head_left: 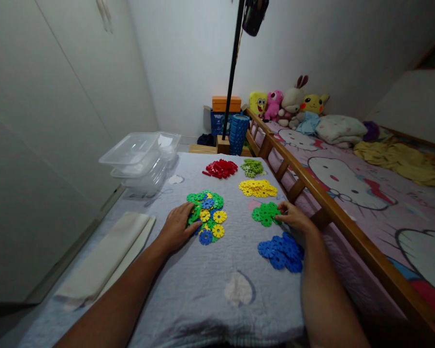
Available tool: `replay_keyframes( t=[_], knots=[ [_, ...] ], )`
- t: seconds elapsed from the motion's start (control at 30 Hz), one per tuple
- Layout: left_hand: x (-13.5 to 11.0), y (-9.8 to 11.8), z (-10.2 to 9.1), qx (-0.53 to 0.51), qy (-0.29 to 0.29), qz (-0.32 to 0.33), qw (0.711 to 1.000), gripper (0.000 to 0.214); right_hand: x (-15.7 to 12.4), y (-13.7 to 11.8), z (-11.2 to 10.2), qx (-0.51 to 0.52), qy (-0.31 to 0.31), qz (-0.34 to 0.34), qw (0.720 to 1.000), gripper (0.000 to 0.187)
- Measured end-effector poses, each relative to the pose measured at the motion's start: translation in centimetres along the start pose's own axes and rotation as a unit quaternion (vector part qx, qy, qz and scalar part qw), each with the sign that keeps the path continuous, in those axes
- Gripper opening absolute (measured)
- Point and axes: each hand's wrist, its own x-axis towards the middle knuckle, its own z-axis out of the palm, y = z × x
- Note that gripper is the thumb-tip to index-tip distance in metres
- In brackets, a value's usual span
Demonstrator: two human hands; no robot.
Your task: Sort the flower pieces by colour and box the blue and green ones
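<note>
A mixed heap of notched plastic flower discs in green, yellow and blue [208,216] lies on the cloth-covered table. My left hand [177,226] rests against its left side, thumb and fingers apart, fingertips on the discs. On the right, my right hand [293,216] is at the edge of a pile of green discs [266,213], finger and thumb closed around a green disc that is partly hidden. Nearer me sits a blue disc pile [282,252]. Beyond the green pile are yellow discs [257,188], light green pieces [252,167] and red pieces [222,168].
Stacked clear plastic boxes [137,154] stand at the table's back left, with a folded cream cloth [105,256] nearer me. A wooden bed rail [304,179] runs along the right side. A black pole [232,72] rises behind the table. Plush toys [292,102] sit on the bed.
</note>
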Motion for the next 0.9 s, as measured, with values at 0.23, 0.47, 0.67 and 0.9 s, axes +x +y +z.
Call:
replay_keyframes(
  t=[0.23, 0.47, 0.67, 0.9],
  knots=[
    [0.1, 0.0, 0.1, 0.004, 0.001, 0.0, 1.0, 0.057, -0.2, 0.4, -0.7, 0.001, 0.024, 0.028, 0.999, 0.025],
    [0.0, -0.1, 0.2, 0.009, -0.002, -0.003, 1.0, 0.058, -0.6, 0.3, -0.2, 0.01, 0.053, 0.07, 0.996, 0.022],
    [0.0, -0.2, 0.1, 0.006, 0.003, -0.004, 1.0, 0.059, -0.6, -2.1, 1.2, -0.034, 0.101, 0.018, 0.994, 0.021],
    [0.0, 0.1, 0.0, 0.0, 0.002, -0.008, 1.0, 0.059, -2.3, -9.8, 8.4, -0.129, -0.083, -0.202, 0.967, 0.015]
  ],
)
